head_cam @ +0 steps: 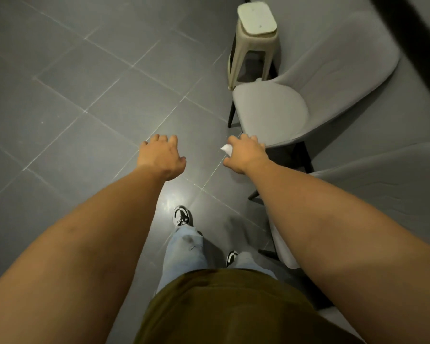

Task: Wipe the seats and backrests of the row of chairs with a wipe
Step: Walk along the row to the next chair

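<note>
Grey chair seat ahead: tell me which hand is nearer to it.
Right. The right hand, clutching the wipe, sits at the grey chair seat front edge; the left hand hangs over floor, well left.

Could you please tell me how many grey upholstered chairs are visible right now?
2: the far grey chair by the right hand, beside the beige stool; the near grey chair behind the right forearm. More may lie out of frame.

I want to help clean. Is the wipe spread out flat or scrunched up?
Scrunched up. The wipe is a small white wad poking out of the closed right hand.
</note>
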